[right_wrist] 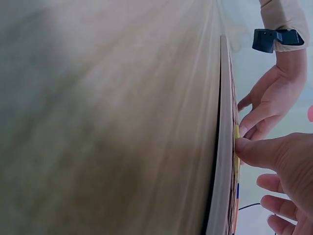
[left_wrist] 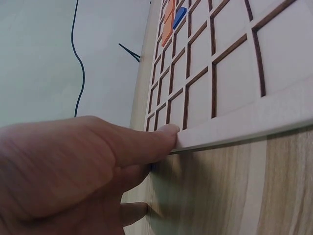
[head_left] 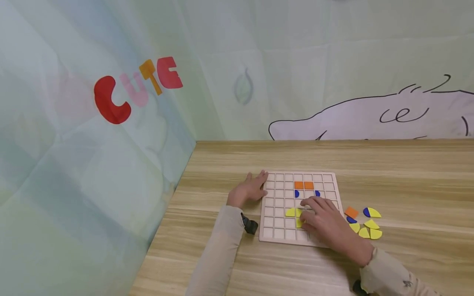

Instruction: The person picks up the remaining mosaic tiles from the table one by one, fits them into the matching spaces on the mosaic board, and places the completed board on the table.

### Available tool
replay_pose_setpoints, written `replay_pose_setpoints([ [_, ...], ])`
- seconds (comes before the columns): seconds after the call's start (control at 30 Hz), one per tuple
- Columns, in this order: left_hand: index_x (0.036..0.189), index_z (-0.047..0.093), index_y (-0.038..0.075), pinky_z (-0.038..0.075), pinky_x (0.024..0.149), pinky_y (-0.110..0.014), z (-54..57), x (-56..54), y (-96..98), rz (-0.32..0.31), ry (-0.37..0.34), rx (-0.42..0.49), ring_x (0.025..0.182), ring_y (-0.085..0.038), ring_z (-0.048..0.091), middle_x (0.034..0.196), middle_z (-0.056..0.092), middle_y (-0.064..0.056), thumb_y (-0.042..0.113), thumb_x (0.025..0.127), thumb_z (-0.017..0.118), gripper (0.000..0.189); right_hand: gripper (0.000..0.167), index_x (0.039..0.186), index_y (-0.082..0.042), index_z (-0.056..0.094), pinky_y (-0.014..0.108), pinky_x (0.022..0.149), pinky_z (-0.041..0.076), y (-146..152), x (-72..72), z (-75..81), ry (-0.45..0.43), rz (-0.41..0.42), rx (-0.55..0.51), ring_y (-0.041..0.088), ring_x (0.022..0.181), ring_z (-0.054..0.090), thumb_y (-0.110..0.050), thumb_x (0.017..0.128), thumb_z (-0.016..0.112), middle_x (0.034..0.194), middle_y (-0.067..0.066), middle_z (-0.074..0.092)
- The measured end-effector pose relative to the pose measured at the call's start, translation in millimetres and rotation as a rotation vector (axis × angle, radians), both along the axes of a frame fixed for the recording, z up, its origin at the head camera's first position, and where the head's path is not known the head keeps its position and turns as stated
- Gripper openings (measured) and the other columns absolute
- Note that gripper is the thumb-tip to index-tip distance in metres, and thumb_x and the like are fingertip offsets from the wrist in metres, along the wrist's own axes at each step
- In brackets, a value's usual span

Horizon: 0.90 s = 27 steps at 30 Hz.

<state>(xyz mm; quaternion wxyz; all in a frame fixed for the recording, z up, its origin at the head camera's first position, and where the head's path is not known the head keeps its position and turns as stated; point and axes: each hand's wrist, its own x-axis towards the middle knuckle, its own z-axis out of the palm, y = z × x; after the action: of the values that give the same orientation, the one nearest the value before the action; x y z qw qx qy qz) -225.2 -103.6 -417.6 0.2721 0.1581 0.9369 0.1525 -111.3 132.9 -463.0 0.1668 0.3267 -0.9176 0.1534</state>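
A pale square board (head_left: 269, 222) with a grid of cells lies on the wooden table. In its cells sit two orange squares (head_left: 303, 185), two blue half-circles (head_left: 297, 193) and yellow quarter-circle pieces (head_left: 290, 212), partly covered by the right hand. My left hand (head_left: 249, 191) touches the board's left edge, its thumb (left_wrist: 167, 134) against the pale rim and its fingers stretched along the side. My right hand (head_left: 327, 224) is over the board's lower right. Its thumb (right_wrist: 254, 151) presses a yellow piece, while several other fingers stay lifted off the board.
To the right of the board lie loose pieces: an orange square (head_left: 351, 212), blue half-circles (head_left: 366, 212) and several yellow quarter-circles (head_left: 375, 234). The wooden table (head_left: 407, 185) meets a printed cloth backdrop (head_left: 296, 74) behind and another at the left.
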Motion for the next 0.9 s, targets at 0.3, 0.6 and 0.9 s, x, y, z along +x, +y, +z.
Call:
replay_pose_setpoints([
  [0.3, 0.155, 0.011, 0.019, 0.004, 0.12, -0.051, -0.5, -0.9, -0.2, 0.007, -0.001, 0.005, 0.148, -0.035, -0.006, 0.162, 0.001, 0.004, 0.024, 0.102, 0.044, 0.063, 0.009, 0.081, -0.019, 0.073, 0.046, 0.092, 0.046, -1, 1.9, 5.3, 0.005, -0.007, 0.01, 0.026, 0.109, 0.052, -0.018, 0.076, 0.081, 0.113, 0.005, 0.063],
  [0.6, 0.155, 0.011, 0.019, 0.005, 0.119, -0.054, 0.0, -0.6, -0.2, 0.003, 0.002, 0.007, 0.148, -0.036, -0.006, 0.162, 0.001, 0.003, 0.024, 0.102, 0.045, 0.064, 0.016, 0.083, -0.02, 0.072, 0.048, 0.092, 0.046, 11, 8.6, 8.8, -0.005, 0.022, -0.043, 0.028, 0.109, 0.055, -0.016, 0.072, 0.083, 0.114, 0.007, 0.063],
  [0.9, 0.155, 0.011, 0.018, 0.005, 0.118, -0.058, 0.0, 0.3, -0.1, 0.003, 0.001, 0.002, 0.148, -0.036, -0.006, 0.162, 0.002, 0.003, 0.024, 0.102, 0.045, 0.064, 0.019, 0.085, -0.019, 0.073, 0.051, 0.089, 0.046, 35, 14.9, 16.1, -0.027, -0.071, -0.059, 0.03, 0.109, 0.055, -0.009, 0.071, 0.082, 0.114, 0.007, 0.063],
])
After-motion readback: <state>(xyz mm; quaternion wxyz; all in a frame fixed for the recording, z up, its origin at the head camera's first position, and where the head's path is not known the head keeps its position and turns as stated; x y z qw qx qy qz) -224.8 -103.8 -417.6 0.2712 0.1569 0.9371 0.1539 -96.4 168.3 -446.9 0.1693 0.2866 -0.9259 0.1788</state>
